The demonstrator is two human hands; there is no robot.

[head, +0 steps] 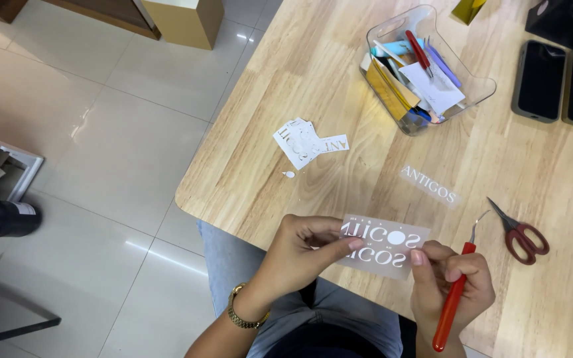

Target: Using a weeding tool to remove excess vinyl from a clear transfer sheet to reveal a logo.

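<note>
Nearest me, my right hand (449,282) grips a red-handled hooked weeding tool (455,292); my left hand (306,255) pinches the translucent lettered vinyl sheet (382,246) over the wooden table's (339,86) edge. White peeled scraps (305,142) lie beyond; I judge weeding partly done.

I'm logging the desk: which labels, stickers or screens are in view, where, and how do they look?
Sticker sheet: held by left hand and right hand; translucent rectangle, white letters.
Lettering strip: on table, mid-right; clear, white letters.
Scraps: table centre-left; white cut-outs.
Phone: upper right; dark screen.
</note>
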